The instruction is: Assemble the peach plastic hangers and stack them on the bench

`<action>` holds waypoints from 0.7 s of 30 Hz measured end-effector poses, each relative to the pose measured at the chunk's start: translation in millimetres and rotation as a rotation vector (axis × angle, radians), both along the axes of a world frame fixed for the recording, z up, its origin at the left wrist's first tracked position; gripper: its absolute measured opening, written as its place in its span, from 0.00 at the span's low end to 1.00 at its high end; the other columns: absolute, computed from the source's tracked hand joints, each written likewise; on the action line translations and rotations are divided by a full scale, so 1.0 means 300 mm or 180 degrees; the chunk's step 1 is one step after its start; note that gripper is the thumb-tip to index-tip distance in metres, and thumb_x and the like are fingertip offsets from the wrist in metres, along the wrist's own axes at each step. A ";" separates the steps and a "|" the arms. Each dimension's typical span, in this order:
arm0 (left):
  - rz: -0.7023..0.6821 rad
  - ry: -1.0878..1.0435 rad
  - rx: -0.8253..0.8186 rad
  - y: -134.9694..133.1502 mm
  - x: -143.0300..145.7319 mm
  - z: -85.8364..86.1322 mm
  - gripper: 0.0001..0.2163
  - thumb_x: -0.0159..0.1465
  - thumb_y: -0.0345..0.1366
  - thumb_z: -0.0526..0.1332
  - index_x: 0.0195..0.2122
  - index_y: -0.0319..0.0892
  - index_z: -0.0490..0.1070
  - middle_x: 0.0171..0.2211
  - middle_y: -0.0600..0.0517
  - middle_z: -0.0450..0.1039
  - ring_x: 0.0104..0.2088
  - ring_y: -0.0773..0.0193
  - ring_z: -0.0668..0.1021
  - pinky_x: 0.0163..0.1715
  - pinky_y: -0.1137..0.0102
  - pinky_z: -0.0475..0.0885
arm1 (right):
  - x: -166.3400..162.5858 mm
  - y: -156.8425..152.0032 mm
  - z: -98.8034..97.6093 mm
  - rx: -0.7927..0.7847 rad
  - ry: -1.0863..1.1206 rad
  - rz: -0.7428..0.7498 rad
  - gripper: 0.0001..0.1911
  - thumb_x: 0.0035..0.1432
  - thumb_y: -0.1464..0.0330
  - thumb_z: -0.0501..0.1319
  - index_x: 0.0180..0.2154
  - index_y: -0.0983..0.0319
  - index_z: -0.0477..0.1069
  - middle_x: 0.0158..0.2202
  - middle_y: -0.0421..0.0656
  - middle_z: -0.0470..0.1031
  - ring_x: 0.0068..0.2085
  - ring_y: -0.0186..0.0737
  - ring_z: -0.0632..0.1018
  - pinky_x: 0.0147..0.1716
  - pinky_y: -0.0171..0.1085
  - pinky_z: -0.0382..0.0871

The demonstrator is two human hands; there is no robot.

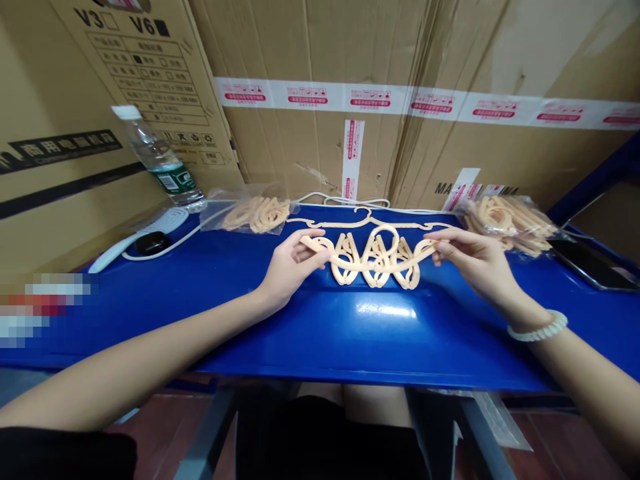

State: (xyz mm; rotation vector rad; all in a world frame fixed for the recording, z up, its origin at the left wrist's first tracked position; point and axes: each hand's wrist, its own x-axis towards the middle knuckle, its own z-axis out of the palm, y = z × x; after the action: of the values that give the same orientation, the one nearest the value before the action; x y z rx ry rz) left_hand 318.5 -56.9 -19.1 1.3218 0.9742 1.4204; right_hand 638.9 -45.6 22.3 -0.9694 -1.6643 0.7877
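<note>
My left hand and my right hand hold a pale peach plastic folding hanger between them, one hand pinching each end. Its arms are spread out, and its round hook points up and away from me. Just behind and below it, three folded hangers of the same colour rest in a row on the blue table, partly covered by the held one. Farther back lies another unfolded hanger, its hook toward the cardboard.
Clear bags of folded hangers lie at the left and right. A water bottle, a pale blue brush-like item, a dark oval object, a white cable and a phone surround them. Cardboard walls the back.
</note>
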 end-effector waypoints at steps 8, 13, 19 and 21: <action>-0.0420 0.0185 -0.0020 -0.039 0.048 0.012 0.27 0.56 0.40 0.72 0.54 0.41 0.64 0.36 0.54 0.75 0.32 0.63 0.82 0.33 0.68 0.82 | -0.103 -0.048 -0.040 -0.0733 0.0642 0.0551 0.21 0.52 0.61 0.76 0.35 0.57 0.66 0.30 0.38 0.78 0.25 0.37 0.78 0.26 0.37 0.77; -0.0326 0.0252 0.0059 -0.040 0.047 0.013 0.19 0.55 0.44 0.73 0.36 0.42 0.63 0.34 0.53 0.76 0.31 0.64 0.82 0.32 0.69 0.81 | -0.120 -0.075 -0.034 -0.0638 -0.0287 0.1075 0.14 0.56 0.58 0.73 0.35 0.61 0.76 0.37 0.45 0.81 0.35 0.41 0.81 0.38 0.41 0.79; -0.0375 0.0461 0.0162 -0.057 0.047 0.021 0.14 0.56 0.43 0.73 0.32 0.40 0.72 0.32 0.51 0.78 0.32 0.61 0.82 0.34 0.68 0.81 | -0.121 -0.092 -0.023 -0.0627 -0.0749 0.1589 0.15 0.64 0.60 0.67 0.50 0.57 0.80 0.53 0.48 0.78 0.49 0.46 0.81 0.49 0.44 0.77; -0.0418 0.0443 0.0176 -0.063 0.048 0.025 0.13 0.57 0.42 0.72 0.31 0.39 0.73 0.32 0.50 0.78 0.33 0.60 0.82 0.34 0.68 0.81 | -0.121 -0.094 -0.020 -0.0616 -0.0778 0.1612 0.15 0.65 0.60 0.66 0.51 0.57 0.80 0.54 0.48 0.77 0.51 0.47 0.80 0.50 0.44 0.77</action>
State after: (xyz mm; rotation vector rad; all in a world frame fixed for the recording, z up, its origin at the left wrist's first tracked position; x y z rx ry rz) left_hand 332.8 -75.9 -11.7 1.5141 0.9258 1.2770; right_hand 602.5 -73.9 16.2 -0.8030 -2.1167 1.2216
